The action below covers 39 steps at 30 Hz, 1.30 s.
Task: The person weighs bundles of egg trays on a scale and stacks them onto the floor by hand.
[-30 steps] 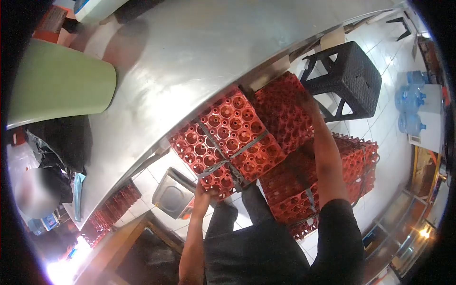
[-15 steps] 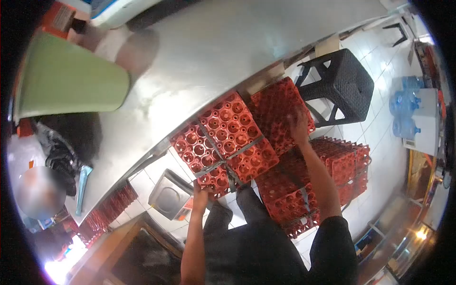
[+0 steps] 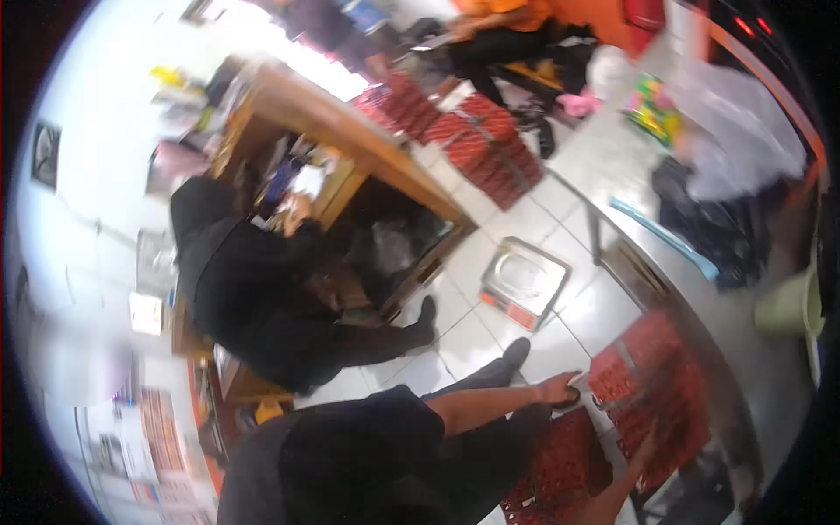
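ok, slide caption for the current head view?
Left hand beside a strapped stack of red trays; a person in black at a wooden cabinet.

Small shop or trade storeroom, by the look of it; which one, can't tell. White square-tiled floor [image 3: 464, 319]. Strapped stack of red moulded egg trays [image 3: 490, 144], upper centre; another strapped red tray stack [image 3: 652, 385], lower right. Flat grey metal platform scale [image 3: 525, 278] on the floor, centre. Long grey smooth-topped counter [image 3: 586, 166], right, bags on it. Brown wooden cabinet [image 3: 376, 150], cluttered, upper left; person in black hooded top [image 3: 254, 289] at it. Printed sheets [image 3: 162, 429] lower left.
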Tool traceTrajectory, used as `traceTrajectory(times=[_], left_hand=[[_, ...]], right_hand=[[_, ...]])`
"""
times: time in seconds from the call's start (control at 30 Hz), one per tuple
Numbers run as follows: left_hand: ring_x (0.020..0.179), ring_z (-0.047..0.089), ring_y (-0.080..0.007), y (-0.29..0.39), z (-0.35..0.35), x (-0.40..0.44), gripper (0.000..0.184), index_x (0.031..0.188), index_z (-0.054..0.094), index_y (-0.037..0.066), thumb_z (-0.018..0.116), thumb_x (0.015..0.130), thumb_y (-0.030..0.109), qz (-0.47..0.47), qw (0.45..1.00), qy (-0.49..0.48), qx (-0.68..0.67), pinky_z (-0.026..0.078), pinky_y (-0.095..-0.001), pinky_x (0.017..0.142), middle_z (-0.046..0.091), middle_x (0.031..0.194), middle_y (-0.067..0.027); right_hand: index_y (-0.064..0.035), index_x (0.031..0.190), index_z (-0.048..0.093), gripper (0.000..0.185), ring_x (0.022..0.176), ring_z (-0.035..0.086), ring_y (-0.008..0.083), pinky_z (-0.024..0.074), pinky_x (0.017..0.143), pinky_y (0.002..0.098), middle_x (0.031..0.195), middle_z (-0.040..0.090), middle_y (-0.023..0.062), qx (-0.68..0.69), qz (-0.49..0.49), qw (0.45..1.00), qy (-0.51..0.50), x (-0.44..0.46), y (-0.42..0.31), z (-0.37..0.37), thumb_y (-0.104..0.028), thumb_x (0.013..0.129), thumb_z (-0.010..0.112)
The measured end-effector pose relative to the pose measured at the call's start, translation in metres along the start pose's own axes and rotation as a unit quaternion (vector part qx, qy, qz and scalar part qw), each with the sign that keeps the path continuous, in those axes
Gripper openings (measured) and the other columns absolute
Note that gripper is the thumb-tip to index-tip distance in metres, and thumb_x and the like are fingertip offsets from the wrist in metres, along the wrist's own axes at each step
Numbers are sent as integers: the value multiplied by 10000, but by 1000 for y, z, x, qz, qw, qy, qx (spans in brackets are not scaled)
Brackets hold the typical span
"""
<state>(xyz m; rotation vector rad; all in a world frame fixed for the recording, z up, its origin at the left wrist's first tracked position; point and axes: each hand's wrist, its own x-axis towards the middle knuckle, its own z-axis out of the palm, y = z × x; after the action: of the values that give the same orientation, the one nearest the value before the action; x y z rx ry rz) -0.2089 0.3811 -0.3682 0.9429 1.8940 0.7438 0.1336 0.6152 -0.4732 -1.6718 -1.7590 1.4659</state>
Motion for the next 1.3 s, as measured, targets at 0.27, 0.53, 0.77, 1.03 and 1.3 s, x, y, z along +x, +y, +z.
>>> traceTrajectory(times=[0.27, 0.53, 0.77, 1.03, 1.3], left_hand=[[968, 612, -252, -135, -59, -126, 478, 1310, 511, 64, 623, 867, 206, -288, 927, -126, -203, 493, -361, 813, 631, 1120, -162], [825, 537, -86, -95, -67, -182, 587, 1452, 356, 33, 600, 924, 112, -256, 935, -75, -235, 444, -228, 632, 570, 1248, -99], [1138, 577, -220, -183, -109, -268, 503, 1377, 443, -19, 599, 912, 94, -217, 962, -77, -150, 463, -305, 936, 601, 1249, -133], [1127, 592, -219, -152, -84, -294, 419, 1319, 507, -13, 586, 913, 51, -232, 955, 10, -184, 452, -320, 970, 615, 1237, -159], [1125, 593, -211, -147, -78, -319, 440, 1331, 497, -10, 596, 906, 50, -259, 919, 51, -294, 450, -308, 971, 611, 1245, -175]], right_hand=[[2, 1365, 465, 648, 1165, 511, 225, 409, 1006, 377, 1293, 527, 143, -20, 55, 983, 173, -47, -60, 85, -282, 843, 725], [-29, 1414, 296, 797, 1263, 480, 313, 385, 1035, 397, 1354, 488, 175, 157, 101, 974, 127, -100, -142, 105, -285, 809, 749], [-17, 1440, 180, 860, 1149, 554, 284, 428, 977, 383, 1223, 564, 168, 122, 49, 986, 101, -90, -138, 217, -315, 841, 720], [61, 1356, 279, 753, 1222, 496, 332, 407, 1007, 398, 1324, 466, 233, 98, 87, 987, 95, -91, -191, 244, -275, 840, 712], [-10, 1341, 281, 720, 1171, 545, 385, 416, 995, 414, 1240, 563, 247, 95, 64, 988, 106, -78, -182, 280, -303, 836, 703]])
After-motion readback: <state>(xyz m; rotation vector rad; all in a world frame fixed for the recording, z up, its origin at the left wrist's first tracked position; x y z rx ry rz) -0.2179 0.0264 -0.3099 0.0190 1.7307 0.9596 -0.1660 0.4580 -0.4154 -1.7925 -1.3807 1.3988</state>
